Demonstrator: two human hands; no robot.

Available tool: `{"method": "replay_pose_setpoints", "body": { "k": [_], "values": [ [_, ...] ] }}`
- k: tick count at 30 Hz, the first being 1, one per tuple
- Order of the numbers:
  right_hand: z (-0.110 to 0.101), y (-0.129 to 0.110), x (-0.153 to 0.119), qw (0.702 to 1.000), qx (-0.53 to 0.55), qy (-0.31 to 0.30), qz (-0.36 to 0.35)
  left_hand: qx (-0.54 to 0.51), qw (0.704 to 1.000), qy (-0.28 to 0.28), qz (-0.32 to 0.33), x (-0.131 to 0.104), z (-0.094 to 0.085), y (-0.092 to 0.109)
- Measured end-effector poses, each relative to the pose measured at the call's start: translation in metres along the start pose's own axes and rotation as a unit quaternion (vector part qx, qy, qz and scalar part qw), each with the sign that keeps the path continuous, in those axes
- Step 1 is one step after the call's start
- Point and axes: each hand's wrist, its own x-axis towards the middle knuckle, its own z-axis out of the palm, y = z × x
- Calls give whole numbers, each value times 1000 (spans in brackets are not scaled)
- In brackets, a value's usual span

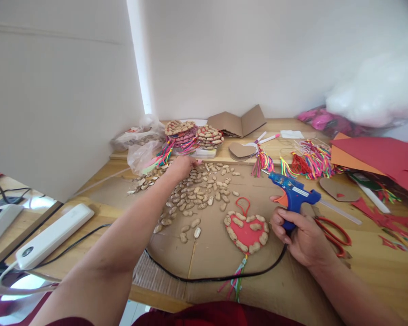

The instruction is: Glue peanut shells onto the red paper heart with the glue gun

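My left hand (pixel 185 166) reaches to the far edge of a spread of peanuts (pixel 193 192); its fingers are bent, and whatever they hold is too small to make out. In my right hand (pixel 299 231) is a blue glue gun (pixel 294 190), its tip pointing up and left. Between my arms a red heart (pixel 248 233) lies flat on the cardboard (pixel 204 253), edged with peanuts and with several more on its upper part. It has a red loop (pixel 242 206) on top and a colorful tassel (pixel 237 280) below.
Stacked peanut-covered pieces (pixel 209 136), folded cardboard (pixel 240 123) and tassels (pixel 311 158) lie at the back. Red-handled scissors (pixel 335 235) are beside my right hand. The gun's black cord (pixel 204 279) loops across the front. A white power strip (pixel 56 235) sits at left.
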Motion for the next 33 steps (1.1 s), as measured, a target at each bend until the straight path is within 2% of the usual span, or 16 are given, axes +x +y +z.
{"method": "replay_pose_setpoints", "body": {
  "k": [5,9,12,15,16,17,19,21,23,25,30,33],
  "values": [
    [2,-2,-1,1000,-5,1,1,-21,1000,-15,13,6,0,-2],
    [3,-3,-2,1000,-9,2,-1,-63,998,-11,1,4,-6,-2],
    [1,-1,-1,1000,-1,-6,-6,-118,993,-1,-21,-7,-17,4],
    [1,1,0,1000,11,-15,-12,-232,972,-12,-34,-29,-31,19],
    [1,1,0,1000,15,-13,-13,-366,928,-23,-62,-38,-36,25],
    [1,1,0,1000,18,-10,-14,-480,872,-42,-87,-47,-40,31],
    [2,1,0,1000,23,-4,-14,-603,782,-106,-116,-63,-45,43],
    [4,-1,-1,1000,24,-6,-13,-655,731,-143,-130,-76,-45,53],
    [4,-2,-2,1000,23,-12,-15,-670,714,-158,-129,-86,-41,62],
    [5,-2,-2,999,21,-21,-17,-652,732,-157,-116,-94,-35,71],
    [5,-1,-1,999,25,-19,-22,-477,867,-144,-30,-118,-27,103],
    [6,-2,-2,999,13,-10,-28,-357,924,-138,29,-133,-24,118]
  ]
}}
